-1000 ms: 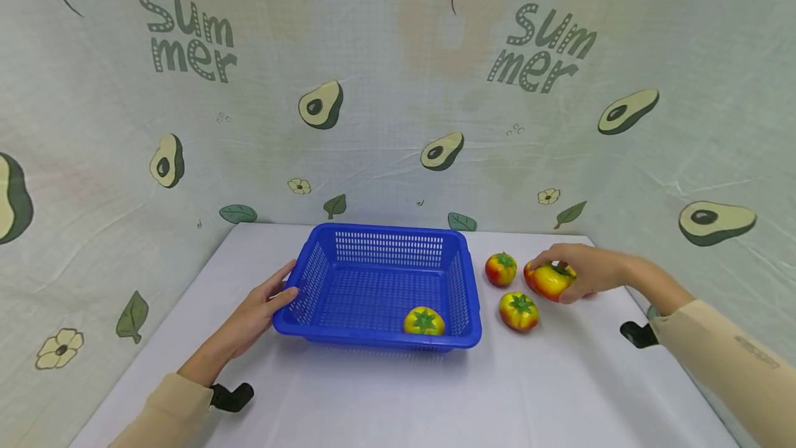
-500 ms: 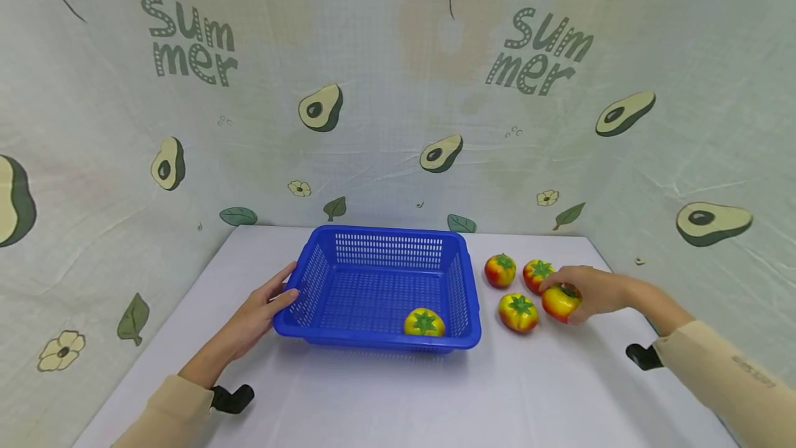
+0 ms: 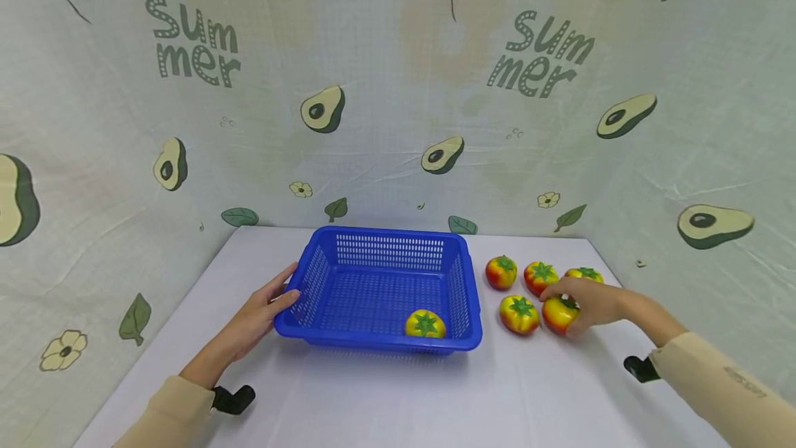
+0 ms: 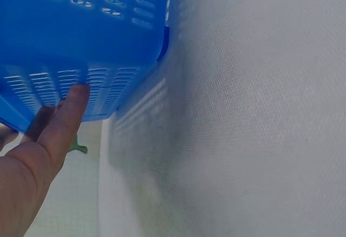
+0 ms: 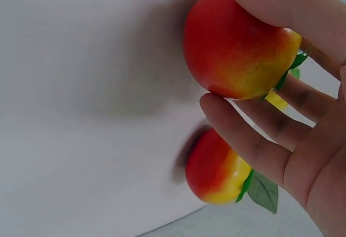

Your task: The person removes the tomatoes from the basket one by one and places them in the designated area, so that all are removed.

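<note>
My right hand [image 3: 593,304] holds a red-and-yellow tomato-like fruit [image 3: 556,315] with a green leafy top, low over the table. In the right wrist view the thumb lies across one side of this fruit [image 5: 238,48] and the fingers are on the other. Beside it is another such fruit [image 3: 519,314]. My left hand [image 3: 258,313] holds the left rim of a blue plastic basket [image 3: 378,339], thumb over the rim and fingers along the outer wall. One fruit [image 3: 425,324] sits in the basket's near right corner.
Behind the right hand stand several more of these fruits: one near the basket [image 3: 501,272], one in the middle [image 3: 541,278] and one partly hidden [image 3: 584,274]. Patterned cloth [image 3: 379,157] rises behind and at both sides of the white table [image 3: 373,399].
My right hand has brought the held fruit toward the near side, beside the front fruit. Fruits behind it have come into view. The left hand and basket have stayed put.
</note>
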`<state>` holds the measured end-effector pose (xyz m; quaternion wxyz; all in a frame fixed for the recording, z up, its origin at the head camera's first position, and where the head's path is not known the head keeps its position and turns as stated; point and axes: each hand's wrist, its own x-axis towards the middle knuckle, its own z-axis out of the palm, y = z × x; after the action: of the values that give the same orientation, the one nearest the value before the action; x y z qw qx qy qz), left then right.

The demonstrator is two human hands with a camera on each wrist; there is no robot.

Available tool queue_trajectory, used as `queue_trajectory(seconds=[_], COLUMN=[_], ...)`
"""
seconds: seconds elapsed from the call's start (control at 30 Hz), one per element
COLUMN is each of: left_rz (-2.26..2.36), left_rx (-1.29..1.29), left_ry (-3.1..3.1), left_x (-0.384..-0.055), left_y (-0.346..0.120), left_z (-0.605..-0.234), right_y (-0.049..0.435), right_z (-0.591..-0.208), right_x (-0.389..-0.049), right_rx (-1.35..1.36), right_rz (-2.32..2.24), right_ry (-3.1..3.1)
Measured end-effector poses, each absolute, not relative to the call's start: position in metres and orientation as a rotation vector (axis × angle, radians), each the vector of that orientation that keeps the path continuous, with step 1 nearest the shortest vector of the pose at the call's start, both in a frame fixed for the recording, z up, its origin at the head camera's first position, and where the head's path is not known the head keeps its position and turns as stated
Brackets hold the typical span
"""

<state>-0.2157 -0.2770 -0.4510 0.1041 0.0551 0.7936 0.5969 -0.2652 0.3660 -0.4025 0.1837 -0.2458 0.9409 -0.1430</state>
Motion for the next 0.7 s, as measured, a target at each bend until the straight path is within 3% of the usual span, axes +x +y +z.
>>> queue_trajectory(seconds=[0.37,0.7], left_rz=[1.758,1.761], left_rx=[0.153,0.165], left_ry=[2.342,2.338], left_x=[-0.215,-0.215], left_y=[-0.276,-0.275], left_z=[-0.451,-0.449], right_y=[0.368,0.368], right_z=[-0.408,-0.377], right_x=[-0.266,-0.268], right_rx=[-0.690,-0.712], right_rz=[-0.417,-0.438], right_ry=[2.635,2.647])
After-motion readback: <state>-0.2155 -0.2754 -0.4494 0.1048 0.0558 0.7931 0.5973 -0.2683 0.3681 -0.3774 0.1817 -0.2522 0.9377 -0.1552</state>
